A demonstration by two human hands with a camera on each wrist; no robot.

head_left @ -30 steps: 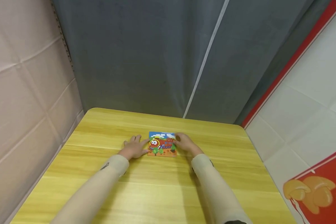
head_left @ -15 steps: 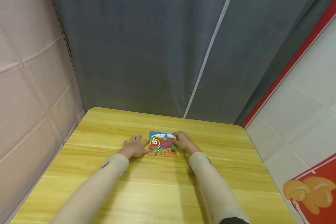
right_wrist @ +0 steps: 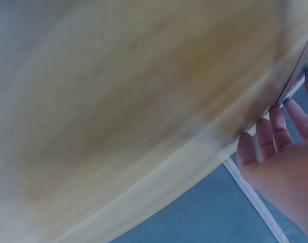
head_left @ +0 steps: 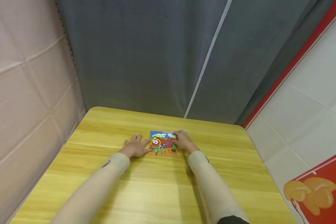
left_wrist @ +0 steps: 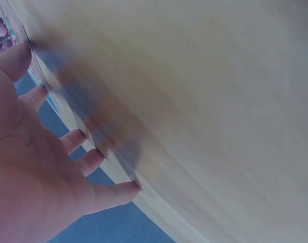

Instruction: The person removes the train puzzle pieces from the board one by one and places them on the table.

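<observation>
1. A small train-picture puzzle board (head_left: 162, 143) is being kept flat on the yellow wooden surface (head_left: 156, 186), between the two hands.
2. Its left edge is being touched by the left hand (head_left: 135, 147), whose grip is spread flat and closed round nothing.
3. Its right edge is being pressed by the right hand (head_left: 184, 141); that grip's fingers (right_wrist: 277, 129) are being held nearly straight.

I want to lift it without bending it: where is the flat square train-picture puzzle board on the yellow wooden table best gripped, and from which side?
Probably by its left and right edges. The flat square train-picture puzzle board lies face up on the yellow wooden table, thin, with no handle. The left hand already touches its left edge and the right hand its right, so a finger could slide under each side.
</observation>
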